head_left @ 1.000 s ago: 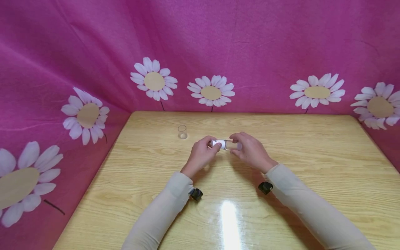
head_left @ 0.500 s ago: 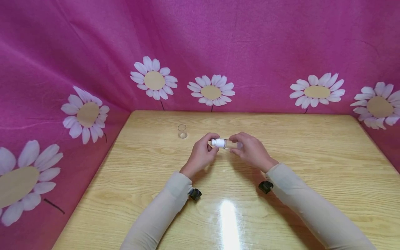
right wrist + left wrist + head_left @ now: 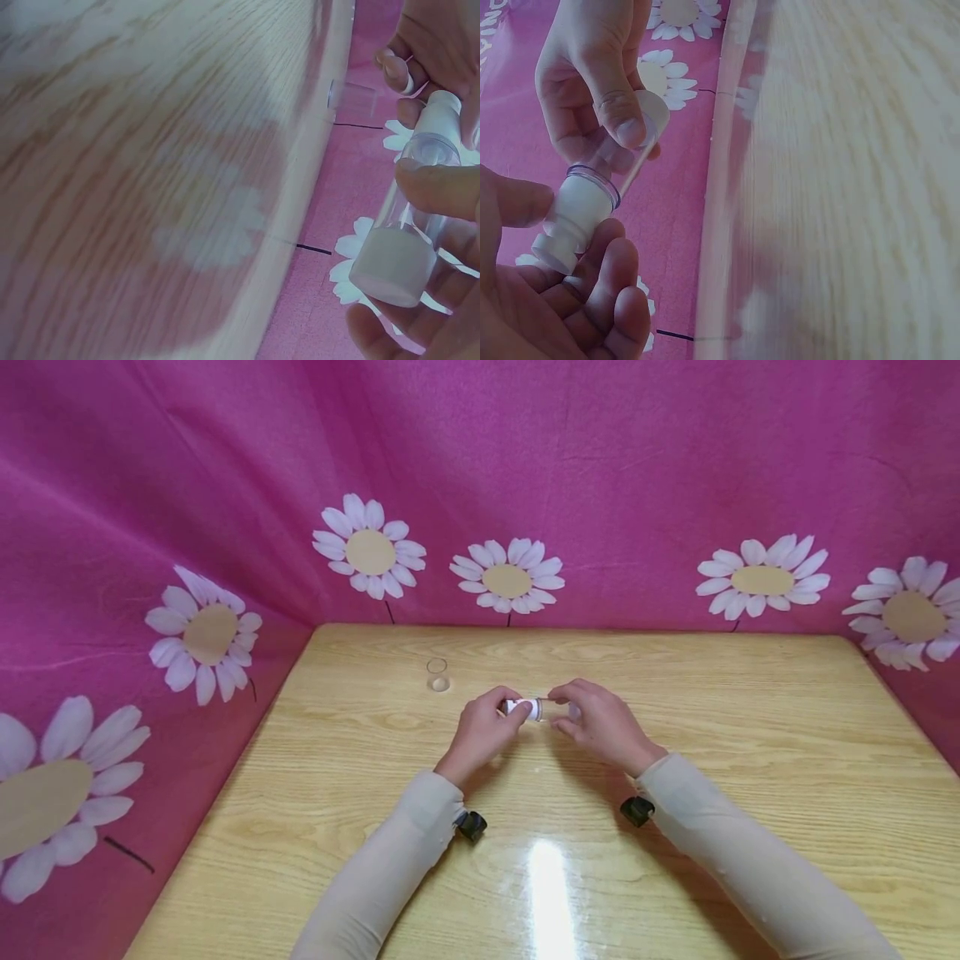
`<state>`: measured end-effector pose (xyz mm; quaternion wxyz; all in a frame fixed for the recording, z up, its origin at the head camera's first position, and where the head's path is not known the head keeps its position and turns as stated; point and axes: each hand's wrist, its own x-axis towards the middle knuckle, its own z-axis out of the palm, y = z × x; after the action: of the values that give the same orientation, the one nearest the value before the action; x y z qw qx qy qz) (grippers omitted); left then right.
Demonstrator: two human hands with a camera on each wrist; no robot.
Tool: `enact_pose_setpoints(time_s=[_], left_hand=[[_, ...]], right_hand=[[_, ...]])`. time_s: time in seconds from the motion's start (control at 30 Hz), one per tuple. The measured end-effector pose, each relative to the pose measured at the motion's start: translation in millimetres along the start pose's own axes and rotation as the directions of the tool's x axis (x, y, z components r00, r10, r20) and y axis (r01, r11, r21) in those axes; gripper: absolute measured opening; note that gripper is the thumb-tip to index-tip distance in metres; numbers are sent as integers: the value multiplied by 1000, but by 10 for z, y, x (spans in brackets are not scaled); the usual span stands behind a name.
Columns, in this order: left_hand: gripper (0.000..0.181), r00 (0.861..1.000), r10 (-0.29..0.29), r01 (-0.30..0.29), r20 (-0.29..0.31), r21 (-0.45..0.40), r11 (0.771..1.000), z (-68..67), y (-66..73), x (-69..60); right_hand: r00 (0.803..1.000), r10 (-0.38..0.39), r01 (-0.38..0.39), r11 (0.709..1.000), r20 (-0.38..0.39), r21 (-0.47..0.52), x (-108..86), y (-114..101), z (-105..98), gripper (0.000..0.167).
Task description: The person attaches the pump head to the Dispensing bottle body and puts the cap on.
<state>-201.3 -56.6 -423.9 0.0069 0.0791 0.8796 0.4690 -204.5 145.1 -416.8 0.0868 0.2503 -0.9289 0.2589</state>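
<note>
In the head view, a person holds a small bottle (image 3: 536, 709) with two hands above the wooden desk (image 3: 337, 777). The bottle lies sideways between the left hand (image 3: 480, 731) and the right hand (image 3: 603, 720). The fingers of the left hand pinch its white end, and the fingers of the right hand are bent around its transparent part. Farther back and to the left, a small clear cup (image 3: 438, 678) stands on the desk, well apart from the hands. Both arms wear light sleeves (image 3: 375, 868), with a black device (image 3: 471, 827) near each wrist. Behind the desk hangs a pink cloth (image 3: 622, 468) with white flowers (image 3: 506, 581), and a bright reflection (image 3: 551, 902) lies on the near part of the desk.

In the left wrist view, the bottle is tilted, with its white top (image 3: 581, 210) toward the left hand. The left thumb presses this top from one side, and the fingers touch it from the other side. The right hand grips the transparent body (image 3: 596, 156).

In the right wrist view, the right thumb lies across the transparent body, near to the white top. The white base (image 3: 394, 266) is well visible, with the other right fingers partly behind the bottle. The clear cup appears near the desk edge, a little blurred.
</note>
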Motion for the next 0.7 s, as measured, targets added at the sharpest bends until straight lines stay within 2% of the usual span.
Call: enact_pose_setpoints(time_s=[0.3,0.5,0.6,0.7], left_hand=[[21,999,24,-23,36,-37,999,-16,-38,-47],[19,994,92,-90,52,-43,995,-20,-66,-71],[20,991,124,-122,43,-37,992,-19,-72,-73],[21,992,115,-113,46,-34,993,-15,-85,-81]], right_hand=[[1000,-20,20,1000,-2,17,-2,8,32,34],[999,-45,44,996,14,74,-3,36,32,32],[999,-39,35,992,32,120,-4,45,24,31],[997,-18,7,990,80,137,-3,48,31,31]])
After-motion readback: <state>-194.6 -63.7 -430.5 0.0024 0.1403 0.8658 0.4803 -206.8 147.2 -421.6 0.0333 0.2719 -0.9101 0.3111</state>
